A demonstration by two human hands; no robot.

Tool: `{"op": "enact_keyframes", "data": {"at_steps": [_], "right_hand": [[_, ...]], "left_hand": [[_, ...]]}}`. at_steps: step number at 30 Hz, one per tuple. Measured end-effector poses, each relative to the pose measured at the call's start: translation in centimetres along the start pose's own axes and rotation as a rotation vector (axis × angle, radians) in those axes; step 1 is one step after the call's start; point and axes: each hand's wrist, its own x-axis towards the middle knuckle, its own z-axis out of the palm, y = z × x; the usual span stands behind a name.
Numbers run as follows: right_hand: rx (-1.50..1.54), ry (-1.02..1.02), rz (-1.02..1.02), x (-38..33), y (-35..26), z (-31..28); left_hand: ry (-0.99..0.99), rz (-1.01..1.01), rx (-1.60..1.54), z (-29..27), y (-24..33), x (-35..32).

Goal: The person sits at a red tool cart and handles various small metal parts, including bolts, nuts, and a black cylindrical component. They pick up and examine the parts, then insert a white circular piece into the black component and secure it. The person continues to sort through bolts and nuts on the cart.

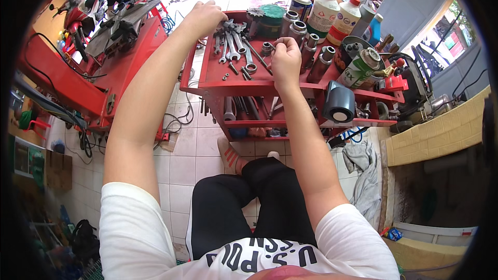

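Observation:
At the far left corner of a red tool cart (244,89), my left hand (206,16) is bent over the rim with its fingers curled. Its fingertips are mostly hidden, and so is anything in them. Several combination wrenches (232,44) lie beside it on the top tray. My right hand (286,61) is closed in a pinch above the middle of the tray; what it holds, if anything, cannot be made out. A short socket (266,47) stands just left of its fingers, and taller steel sockets (321,64) stand to its right. Small bolts (246,72) lie near the front.
Bottles (322,16), a green-and-white spray can (359,67) and a green tub (272,21) crowd the cart's back and right. A dark cylinder (340,102) projects at its front. Left stands a red lift bench (132,67); cables (179,116) trail across the floor. Two people sit beyond.

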Motion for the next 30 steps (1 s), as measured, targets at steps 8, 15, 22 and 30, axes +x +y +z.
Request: {"op": "enact_keyframes", "data": {"at_steps": [8, 15, 22, 30], "right_hand": [[0.028, -0.001, -0.008, 0.0, -0.1, -0.1], [0.019, -0.041, -0.042, 0.1, -0.1, -0.1], [0.053, -0.049, 0.000, -0.3, -0.8, 0.0], [0.152, -0.094, -0.028, -0.6, -0.6, -0.2]], "left_hand": [[0.147, 0.067, -0.026, 1.9, 0.5, 0.0], [0.123, 0.073, -0.124, 1.8, 1.5, 0.0], [-0.073, 0.094, -0.130, 1.9, 3.7, -0.6], [-0.036, 0.003, -0.194, 3.5, 4.3, -2.7]]}}
